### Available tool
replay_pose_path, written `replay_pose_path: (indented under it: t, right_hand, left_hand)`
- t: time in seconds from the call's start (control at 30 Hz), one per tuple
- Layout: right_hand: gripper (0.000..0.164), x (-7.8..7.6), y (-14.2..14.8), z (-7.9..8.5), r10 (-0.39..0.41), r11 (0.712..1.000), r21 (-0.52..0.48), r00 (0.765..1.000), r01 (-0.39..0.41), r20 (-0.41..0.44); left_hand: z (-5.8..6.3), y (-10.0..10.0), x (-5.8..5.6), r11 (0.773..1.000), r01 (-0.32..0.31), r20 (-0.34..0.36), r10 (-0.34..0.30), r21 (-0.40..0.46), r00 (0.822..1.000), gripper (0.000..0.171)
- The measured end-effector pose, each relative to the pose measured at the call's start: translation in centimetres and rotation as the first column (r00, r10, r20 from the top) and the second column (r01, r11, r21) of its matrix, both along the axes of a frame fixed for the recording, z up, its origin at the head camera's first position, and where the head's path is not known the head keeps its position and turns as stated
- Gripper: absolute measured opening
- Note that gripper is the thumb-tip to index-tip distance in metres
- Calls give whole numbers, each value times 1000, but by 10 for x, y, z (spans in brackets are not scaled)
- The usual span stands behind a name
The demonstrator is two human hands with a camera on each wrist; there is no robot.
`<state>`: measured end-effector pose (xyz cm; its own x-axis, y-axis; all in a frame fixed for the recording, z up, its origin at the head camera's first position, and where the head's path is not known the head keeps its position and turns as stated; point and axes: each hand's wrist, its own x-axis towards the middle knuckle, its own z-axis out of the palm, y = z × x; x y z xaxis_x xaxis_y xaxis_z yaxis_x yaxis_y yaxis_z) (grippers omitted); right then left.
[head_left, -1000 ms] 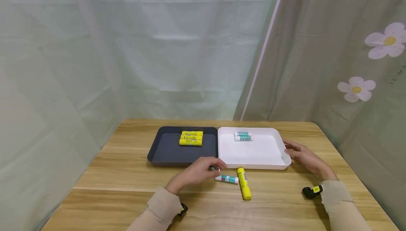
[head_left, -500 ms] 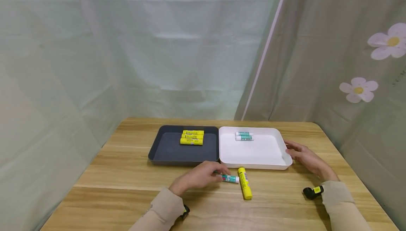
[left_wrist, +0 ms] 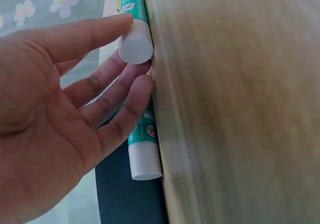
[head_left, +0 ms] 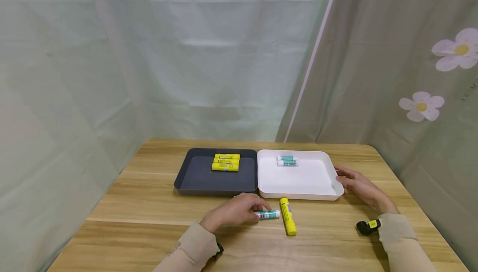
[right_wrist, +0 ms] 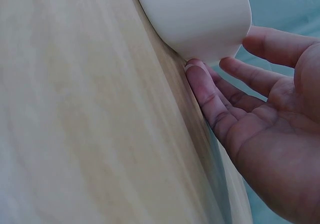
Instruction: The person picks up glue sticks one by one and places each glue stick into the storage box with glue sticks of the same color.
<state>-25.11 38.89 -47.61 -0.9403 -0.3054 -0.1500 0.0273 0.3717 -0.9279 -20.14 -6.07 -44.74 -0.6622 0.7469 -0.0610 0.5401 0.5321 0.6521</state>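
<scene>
left hand [head_left: 233,210] pinches glue stick [head_left: 269,214] (green-labelled)

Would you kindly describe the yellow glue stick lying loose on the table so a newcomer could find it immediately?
Start at the white tray on the wooden table. Just in front of its near-left corner lies the yellow glue stick, pointing towards the viewer. Unlike the teal-and-white stick beside it, it is all yellow, longer and untouched.

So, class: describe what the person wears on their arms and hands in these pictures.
Both hands, left hand and right hand, are bare. Long beige fabric sleeves reach the wrists. A small black device with a yellow mark sits at each wrist.
</scene>
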Motion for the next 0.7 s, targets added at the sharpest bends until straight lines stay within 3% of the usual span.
replay_pose_path:
  t: [0.27,0.7]
  right_hand:
    - [71,0,-1,0,-2,1000,-4,1000,2,1]
    - [72,0,0,-1,-2,1000,3,1000,2,-15]
  left_hand:
    - [-1,-1,-1,1000,13,20,-13,-20,1000,35]
    - [2,-2,-1,999,9,-11,-10,-53,1000,34]
